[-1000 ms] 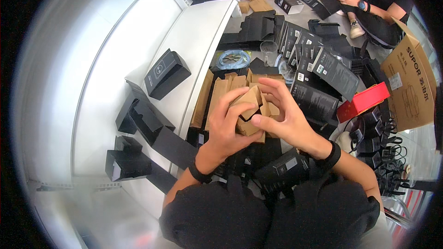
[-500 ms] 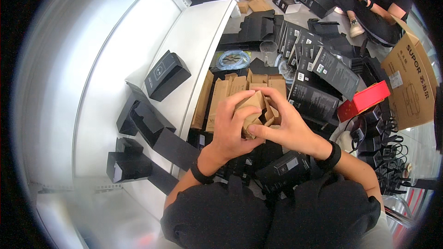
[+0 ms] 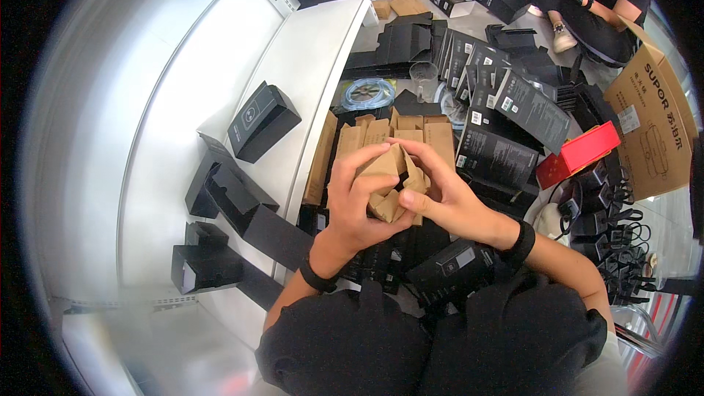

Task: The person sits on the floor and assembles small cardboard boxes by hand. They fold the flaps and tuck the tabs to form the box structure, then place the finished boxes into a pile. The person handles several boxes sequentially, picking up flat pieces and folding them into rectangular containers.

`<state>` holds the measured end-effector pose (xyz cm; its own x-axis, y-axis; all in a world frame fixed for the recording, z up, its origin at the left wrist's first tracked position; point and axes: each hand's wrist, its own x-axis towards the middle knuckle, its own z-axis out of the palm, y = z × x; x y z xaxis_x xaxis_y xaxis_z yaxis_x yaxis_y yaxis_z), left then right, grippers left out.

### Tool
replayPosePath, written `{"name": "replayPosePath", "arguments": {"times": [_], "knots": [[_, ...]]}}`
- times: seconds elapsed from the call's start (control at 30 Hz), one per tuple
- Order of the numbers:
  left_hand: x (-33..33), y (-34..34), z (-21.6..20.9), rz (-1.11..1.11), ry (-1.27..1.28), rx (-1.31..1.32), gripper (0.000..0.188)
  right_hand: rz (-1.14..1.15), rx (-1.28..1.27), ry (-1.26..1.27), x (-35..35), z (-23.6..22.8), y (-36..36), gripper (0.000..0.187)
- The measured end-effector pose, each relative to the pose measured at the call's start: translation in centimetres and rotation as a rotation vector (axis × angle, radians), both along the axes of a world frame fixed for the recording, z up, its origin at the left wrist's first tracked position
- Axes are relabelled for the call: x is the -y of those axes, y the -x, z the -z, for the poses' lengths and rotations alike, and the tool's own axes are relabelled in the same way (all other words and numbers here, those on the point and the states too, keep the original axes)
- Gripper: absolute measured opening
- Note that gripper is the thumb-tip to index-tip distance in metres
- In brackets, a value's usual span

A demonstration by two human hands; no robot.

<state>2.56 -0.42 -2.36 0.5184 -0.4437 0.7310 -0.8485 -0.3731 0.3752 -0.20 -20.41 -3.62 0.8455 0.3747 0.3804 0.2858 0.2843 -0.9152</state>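
Observation:
Between my two hands, over my lap, is a small brown cardboard box (image 3: 386,166) with its flaps standing up and a dark inside showing. My left hand (image 3: 354,194) wraps round its left side, with the thumb across the near side. On the right side my right hand (image 3: 449,194) grips it, thumb bent over a flap at the opening. Just beyond my hands stands an open carton of upright brown boxes (image 3: 408,123). Below my right wrist lies a black box (image 3: 456,264) with a pale label.
On the left, a white shelf (image 3: 312,51) carries several black boxes (image 3: 262,121). Flat black cartons (image 3: 532,110) are piled at right, near a red box (image 3: 583,154) and a large brown carton (image 3: 653,125). Black corded devices (image 3: 594,235) crowd the right. Another person (image 3: 587,7) sits far right.
The box has tilted and moved slightly left in my hands, so its opening and flaps show more. My right thumb has shifted along the flap. The other person's hands have moved up.

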Motion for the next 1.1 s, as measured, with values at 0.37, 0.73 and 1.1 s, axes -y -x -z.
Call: {"name": "replayPosePath", "arguments": {"times": [0.37,0.73,1.1], "knots": [[0.7,0.2,-0.3,-0.018,0.005,0.116,0.056,0.014,-0.261,-0.067,-1.0,-0.4,0.8,0.065],[1.2,0.9,-2.5,0.066,-0.128,-0.115,0.064,0.090,-0.310,-0.052,0.1,-0.4,0.0,0.064],[1.0,2.4,-5.7,-0.129,-0.269,-0.380,0.053,0.051,-0.160,0.063,0.2,-0.4,0.3,0.064]]}}
